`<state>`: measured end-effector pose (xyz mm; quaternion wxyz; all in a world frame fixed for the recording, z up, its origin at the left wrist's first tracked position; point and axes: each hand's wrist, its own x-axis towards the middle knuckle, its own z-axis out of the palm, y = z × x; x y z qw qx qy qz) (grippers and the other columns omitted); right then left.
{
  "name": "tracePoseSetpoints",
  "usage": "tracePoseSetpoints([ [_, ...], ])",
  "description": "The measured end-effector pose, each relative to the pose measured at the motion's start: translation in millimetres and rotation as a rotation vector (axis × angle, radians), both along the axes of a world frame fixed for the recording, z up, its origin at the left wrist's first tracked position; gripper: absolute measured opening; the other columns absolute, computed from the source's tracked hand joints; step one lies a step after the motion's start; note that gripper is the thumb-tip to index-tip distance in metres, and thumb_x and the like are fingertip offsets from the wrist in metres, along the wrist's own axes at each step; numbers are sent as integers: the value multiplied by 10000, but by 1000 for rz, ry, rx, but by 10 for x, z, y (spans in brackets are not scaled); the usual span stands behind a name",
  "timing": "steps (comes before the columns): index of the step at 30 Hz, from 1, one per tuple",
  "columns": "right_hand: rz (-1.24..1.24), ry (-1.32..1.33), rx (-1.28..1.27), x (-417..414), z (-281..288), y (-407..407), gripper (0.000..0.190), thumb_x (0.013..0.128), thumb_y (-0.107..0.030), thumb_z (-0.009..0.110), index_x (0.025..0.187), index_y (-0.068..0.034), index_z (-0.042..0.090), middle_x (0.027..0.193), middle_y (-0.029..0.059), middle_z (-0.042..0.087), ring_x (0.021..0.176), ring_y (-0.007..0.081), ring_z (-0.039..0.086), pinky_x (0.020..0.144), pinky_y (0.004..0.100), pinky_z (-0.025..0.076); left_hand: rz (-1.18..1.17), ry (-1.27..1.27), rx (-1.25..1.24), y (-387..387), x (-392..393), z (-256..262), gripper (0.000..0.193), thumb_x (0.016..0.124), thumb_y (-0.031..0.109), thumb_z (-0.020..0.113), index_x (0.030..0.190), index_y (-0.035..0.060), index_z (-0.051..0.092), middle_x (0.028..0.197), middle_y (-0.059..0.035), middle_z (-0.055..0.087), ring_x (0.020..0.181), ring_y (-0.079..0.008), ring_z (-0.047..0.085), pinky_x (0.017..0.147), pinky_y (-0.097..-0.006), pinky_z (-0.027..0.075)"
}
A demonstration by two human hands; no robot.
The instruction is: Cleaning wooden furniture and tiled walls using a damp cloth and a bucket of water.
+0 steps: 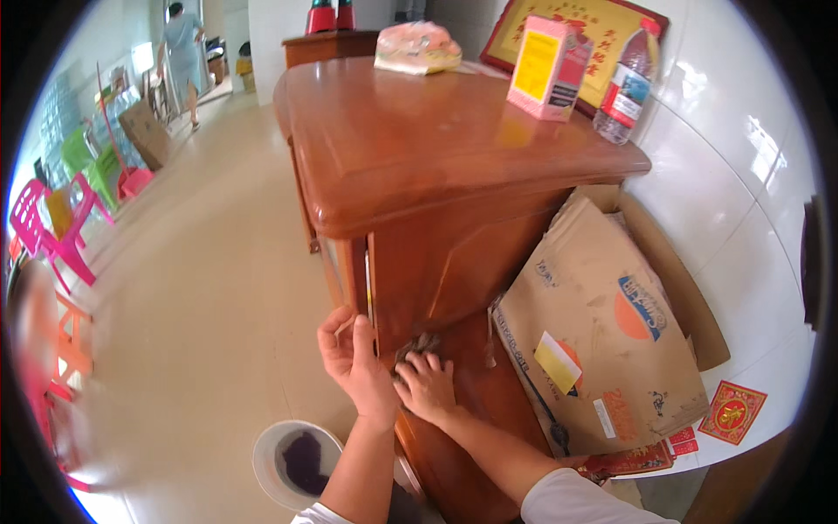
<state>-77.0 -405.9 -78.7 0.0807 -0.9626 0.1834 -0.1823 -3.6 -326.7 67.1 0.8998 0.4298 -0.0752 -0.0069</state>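
Observation:
My right hand (427, 388) presses a crumpled dark rag (422, 343) against the low, reddish-brown wooden surface (481, 419) beside the cabinet's side panel (452, 268). Just left of it, my left hand (360, 376) is raised near the cabinet's front edge, fingers partly curled and apart from the thumb, with nothing visible in it. Whether its fingertips touch the edge I cannot tell. Below on the floor stands a white bucket (262, 452) with something dark inside, partly hidden by my left forearm.
On the wooden top (419, 131) are a tissue pack (418, 49), a pink carton (546, 69), a plastic bottle (625, 92) and a framed plaque (596, 39). A flattened cardboard box (589, 314) leans by the tiled wall. Pink chairs (59, 242) stand left; a person (182, 52) is far behind.

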Motion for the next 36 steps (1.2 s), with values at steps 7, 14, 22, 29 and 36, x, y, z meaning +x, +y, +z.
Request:
tracePoseSetpoints([
  [7, -239, -984, 935, 91, 911, -418, 256, 873, -145, 622, 1078, 0, 575, 1013, 89, 610, 948, 203, 571, 840, 351, 465, 102, -30, 50, 160, 196, -74, 172, 922, 100, 569, 1085, 51, 546, 972, -2, 553, 852, -77, 521, 760, -249, 435],
  [14, -473, -1063, -215, 861, 1536, -694, 396, 896, -190, 580, 1233, -9, 477, 1347, 211, 414, 1225, 397, 340, 1036, 510, 248, 94, -31, 32, 104, 169, -22, 179, 922, 106, 568, 1092, 52, 546, 1020, -13, 540, 869, -82, 521, 777, -254, 430],
  [22, -250, -536, 758, -289, 536, -378, 220, 818, -145, 676, 999, -65, 580, 965, 92, 583, 916, 232, 542, 858, 369, 411, -334, -283, 155, -261, -309, -186, 236, 899, 89, 600, 1115, 15, 543, 1130, -73, 526, 951, -132, 518, 860, -276, 426],
  [29, -441, -347, 1011, -2359, 2116, 339, 805, 739, -118, 751, 1389, -12, 288, 929, 108, 628, 902, 210, 619, 858, 347, 472, -868, -125, 378, -784, -776, 48, 539, 906, 193, 625, 1372, 31, 409, 1316, -72, 441, 1182, -197, 448, 997, -347, 373],
  [36, -960, -663, 1017, -2880, 3193, -272, 784, 715, -54, 714, 1394, -7, 326, 929, 80, 643, 812, 178, 610, 784, 317, 495, -1024, 211, 478, -1952, -433, 1073, 837, 810, 427, 718, 1453, 76, 314, 1368, -139, 412, 1251, -247, 408, 1038, -394, 359],
])
